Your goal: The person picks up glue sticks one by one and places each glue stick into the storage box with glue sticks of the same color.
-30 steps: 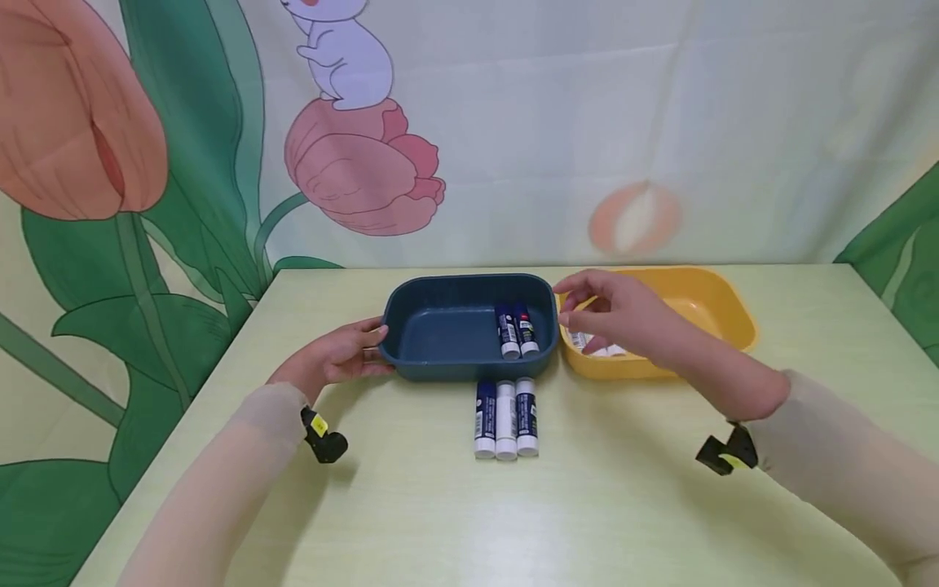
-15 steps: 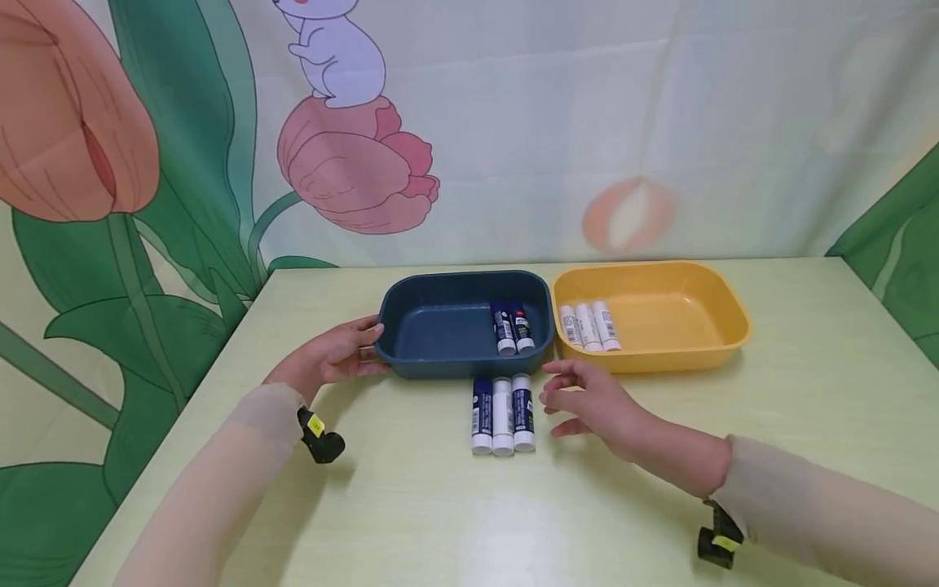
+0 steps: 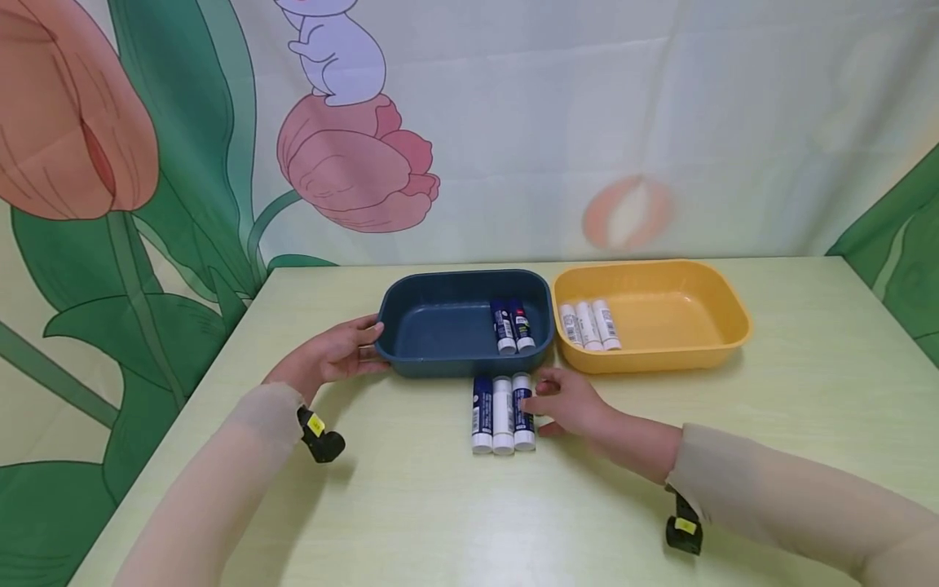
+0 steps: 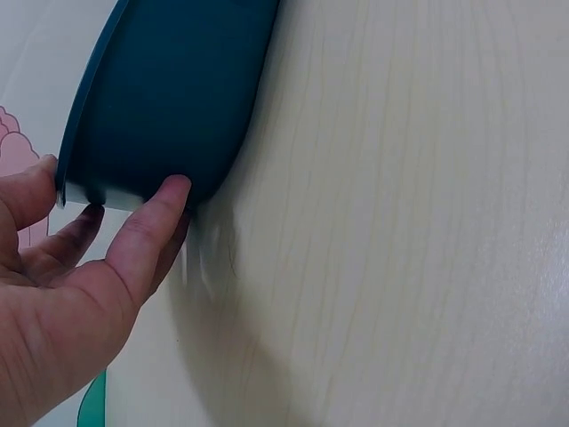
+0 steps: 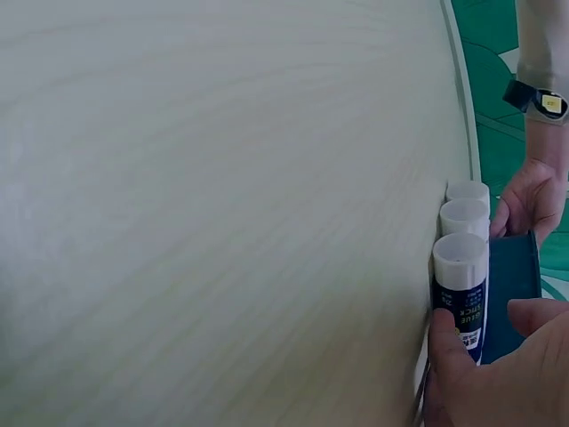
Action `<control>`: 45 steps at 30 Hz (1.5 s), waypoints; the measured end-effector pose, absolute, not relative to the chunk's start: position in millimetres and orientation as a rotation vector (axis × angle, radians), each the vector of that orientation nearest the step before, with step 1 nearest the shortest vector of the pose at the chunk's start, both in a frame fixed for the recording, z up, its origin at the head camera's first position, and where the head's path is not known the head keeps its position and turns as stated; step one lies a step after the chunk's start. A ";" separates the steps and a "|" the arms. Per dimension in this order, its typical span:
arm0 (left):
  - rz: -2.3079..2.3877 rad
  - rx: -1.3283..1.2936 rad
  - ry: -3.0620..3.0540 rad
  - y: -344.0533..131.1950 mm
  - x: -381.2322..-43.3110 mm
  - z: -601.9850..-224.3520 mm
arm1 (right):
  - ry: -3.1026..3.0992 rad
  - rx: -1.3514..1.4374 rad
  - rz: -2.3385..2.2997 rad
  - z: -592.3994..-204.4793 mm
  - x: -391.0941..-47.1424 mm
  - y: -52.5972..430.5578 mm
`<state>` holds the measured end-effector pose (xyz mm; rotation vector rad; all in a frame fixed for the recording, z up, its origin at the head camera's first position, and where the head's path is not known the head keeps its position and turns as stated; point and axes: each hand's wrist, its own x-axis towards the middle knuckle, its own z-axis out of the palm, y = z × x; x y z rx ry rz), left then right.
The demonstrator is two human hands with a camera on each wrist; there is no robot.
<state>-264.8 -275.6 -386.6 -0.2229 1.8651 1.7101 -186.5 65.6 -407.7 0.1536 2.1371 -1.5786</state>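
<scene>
My left hand (image 3: 333, 352) holds the left end of a dark blue tray (image 3: 433, 365), thumb at the rim and fingers against the outer wall (image 4: 169, 98). My right hand (image 3: 575, 402) is at the rightmost of three glue sticks lying side by side in front of that tray. One digit touches the label of this blue glue stick (image 3: 523, 428); in the right wrist view another finger stands apart from the glue stick (image 5: 460, 298). Left of it lie a white glue stick (image 3: 503, 420) and another blue glue stick (image 3: 482, 416).
Two blue glue sticks (image 3: 503, 326) lie inside the blue tray at its right end. Beside it stands a yellow tray (image 3: 667, 360) with three white glue sticks (image 3: 588, 326) at its left. A printed curtain (image 3: 513, 147) hangs behind the table (image 3: 411, 505).
My right hand has come away from the yellow tray, down toward the front, then left to the rightmost glue stick. My left hand has stayed at the blue tray.
</scene>
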 end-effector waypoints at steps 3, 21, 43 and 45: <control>1.718 -0.231 1.857 -274.3 -264.9 -387.1 | 2.145 0.161 -1.557 -409.7 -187.6 64.2; 1.728 -0.220 1.847 -276.8 -264.5 -385.9 | 2.249 0.125 -1.389 -405.5 -192.5 56.9; 1.720 -0.233 1.851 -274.1 -265.7 -387.6 | 2.286 0.108 -1.188 -389.0 -193.0 53.4; 1.723 -0.241 1.851 -274.9 -265.6 -387.5 | 2.285 0.093 -1.171 -388.5 -193.9 53.8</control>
